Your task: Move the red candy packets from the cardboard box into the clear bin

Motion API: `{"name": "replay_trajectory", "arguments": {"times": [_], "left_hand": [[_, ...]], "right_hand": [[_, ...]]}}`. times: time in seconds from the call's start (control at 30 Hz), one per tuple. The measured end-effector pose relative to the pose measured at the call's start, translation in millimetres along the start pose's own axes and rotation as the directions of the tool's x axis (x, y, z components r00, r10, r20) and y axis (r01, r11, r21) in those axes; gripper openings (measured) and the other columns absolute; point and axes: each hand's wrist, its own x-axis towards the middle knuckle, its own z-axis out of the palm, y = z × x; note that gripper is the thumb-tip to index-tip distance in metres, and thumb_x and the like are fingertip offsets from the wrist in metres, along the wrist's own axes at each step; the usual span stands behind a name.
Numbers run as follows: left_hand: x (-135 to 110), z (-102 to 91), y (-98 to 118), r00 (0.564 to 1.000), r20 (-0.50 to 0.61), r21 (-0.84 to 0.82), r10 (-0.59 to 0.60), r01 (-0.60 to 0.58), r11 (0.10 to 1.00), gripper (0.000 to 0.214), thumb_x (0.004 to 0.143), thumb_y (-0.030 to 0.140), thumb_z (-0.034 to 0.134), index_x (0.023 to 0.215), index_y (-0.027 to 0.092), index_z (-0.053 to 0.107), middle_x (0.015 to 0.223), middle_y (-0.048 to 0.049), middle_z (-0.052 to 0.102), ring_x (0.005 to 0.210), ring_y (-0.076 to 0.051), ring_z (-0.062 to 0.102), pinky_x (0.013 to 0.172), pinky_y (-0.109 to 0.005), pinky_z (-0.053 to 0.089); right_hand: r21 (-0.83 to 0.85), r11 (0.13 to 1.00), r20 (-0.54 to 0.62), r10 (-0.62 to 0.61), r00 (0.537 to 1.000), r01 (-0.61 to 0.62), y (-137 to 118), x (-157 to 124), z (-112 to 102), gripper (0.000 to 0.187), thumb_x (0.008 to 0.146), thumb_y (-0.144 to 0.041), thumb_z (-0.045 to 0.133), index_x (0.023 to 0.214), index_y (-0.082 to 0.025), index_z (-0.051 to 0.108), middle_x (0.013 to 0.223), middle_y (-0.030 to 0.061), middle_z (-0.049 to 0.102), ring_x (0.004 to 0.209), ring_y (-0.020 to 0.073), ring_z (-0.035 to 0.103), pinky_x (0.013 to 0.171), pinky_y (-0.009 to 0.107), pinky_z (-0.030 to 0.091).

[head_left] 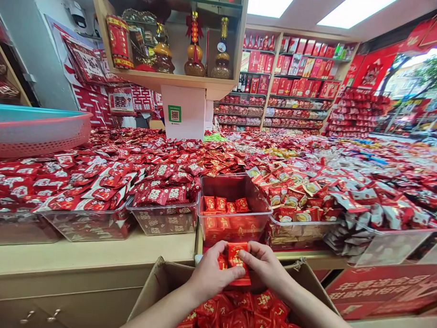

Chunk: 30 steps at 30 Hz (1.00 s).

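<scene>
My left hand (211, 274) and my right hand (263, 265) meet above an open cardboard box (157, 286) filled with red packets (245, 315). Both hands pinch a stack of small red packets (236, 260), fingers closed on its sides. Just beyond the hands stands a clear plastic bin (234, 222), mostly bare inside, with a few red packets (224, 205) lying on its bottom.
Clear bins heaped with red wrapped sweets (160, 186) line a beige counter (86, 260) on both sides. A pink and teal basket (36, 131) sits at the left. A shelf with gourd ornaments (193, 53) rises behind. Red gift boxes fill the back shelves (293, 75).
</scene>
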Motion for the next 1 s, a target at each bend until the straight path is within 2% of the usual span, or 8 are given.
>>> {"name": "replay_trajectory", "arguments": {"times": [0.17,0.27,0.33,0.47,0.57,0.7,0.87,1.0], "left_hand": [[1,1.0,-3,1.0,0.004,-0.029,0.007,-0.007,1.0,0.04,0.064,0.023,0.061,0.098,0.015,0.042,0.091,-0.006,0.056,0.083,-0.016,0.053,0.074,-0.027,0.042],[1,-0.4,-7,0.997,0.078,0.034,-0.028,0.026,0.999,0.04,0.062,0.021,0.062,0.096,0.016,0.043,0.09,-0.0046,0.056,0.08,-0.015,0.053,0.069,-0.025,0.042],[1,-1.0,-9,0.994,0.096,0.097,-0.059,0.05,0.994,0.035,0.064,0.026,0.06,0.094,0.016,0.045,0.085,-0.003,0.056,0.071,-0.012,0.053,0.061,-0.022,0.042],[0,0.2,-8,0.993,0.049,0.135,-0.107,0.099,0.986,0.035,0.068,0.033,0.055,0.097,0.017,0.043,0.074,0.002,0.052,0.051,-0.005,0.046,0.047,-0.017,0.036],[1,1.5,-5,0.998,0.036,0.097,-0.057,0.053,0.994,0.039,0.066,0.03,0.058,0.099,0.016,0.044,0.074,0.0017,0.052,0.059,-0.007,0.048,0.053,-0.017,0.038],[2,1.2,-5,0.995,0.084,0.037,-0.05,0.047,0.998,0.044,0.065,0.031,0.059,0.104,0.016,0.043,0.08,-0.0018,0.055,0.066,-0.009,0.052,0.06,-0.02,0.04],[3,-0.3,-4,0.973,0.135,0.081,-0.185,0.175,0.981,0.049,0.064,0.035,0.058,0.106,0.018,0.039,0.075,-0.0012,0.056,0.047,-0.007,0.049,0.045,-0.02,0.04],[0,-2.5,-1,0.932,0.272,0.138,-0.239,0.208,0.968,0.032,0.067,0.04,0.053,0.089,0.017,0.05,0.064,0.0009,0.053,0.044,-0.008,0.05,0.042,-0.019,0.038]], "right_hand": [[0.027,0.998,-0.029,0.057,0.998,-0.056,2,3,-2,0.034,0.063,-0.045,0.06,0.061,-0.012,0.052,0.054,-0.002,0.05,0.049,0.0066,0.038,0.049,0.021,0.03],[-0.033,0.998,-0.029,0.057,0.998,-0.058,7,6,-4,0.035,0.064,-0.046,0.058,0.059,-0.012,0.05,0.052,-0.0025,0.048,0.048,0.0064,0.037,0.048,0.02,0.029],[-0.033,0.998,-0.019,0.043,0.999,-0.044,9,8,-6,0.033,0.064,-0.044,0.059,0.062,-0.013,0.05,0.056,-0.0019,0.05,0.051,0.0071,0.04,0.049,0.02,0.031],[0.041,0.997,-0.011,0.065,0.998,-0.064,12,10,-9,0.032,0.062,-0.041,0.063,0.067,-0.015,0.044,0.053,-0.0042,0.049,0.045,0.0059,0.039,0.044,0.019,0.028],[0.053,0.993,-0.031,0.103,0.994,-0.101,13,10,-9,0.035,0.06,-0.042,0.063,0.065,-0.016,0.04,0.046,-0.0069,0.044,0.04,0.0043,0.034,0.04,0.018,0.024],[0.039,0.991,-0.026,0.129,0.991,-0.128,13,10,-10,0.035,0.061,-0.043,0.062,0.063,-0.016,0.039,0.045,-0.0073,0.043,0.039,0.0045,0.035,0.04,0.018,0.026],[0.098,0.984,-0.04,0.151,0.988,-0.146,10,10,-11,0.034,0.061,-0.042,0.062,0.066,-0.016,0.041,0.051,-0.0052,0.048,0.043,0.0051,0.039,0.043,0.019,0.029],[0.107,0.984,-0.057,0.147,0.988,-0.14,11,11,-12,0.035,0.059,-0.042,0.064,0.065,-0.015,0.042,0.052,-0.0049,0.048,0.044,0.0052,0.039,0.044,0.019,0.029]]}}
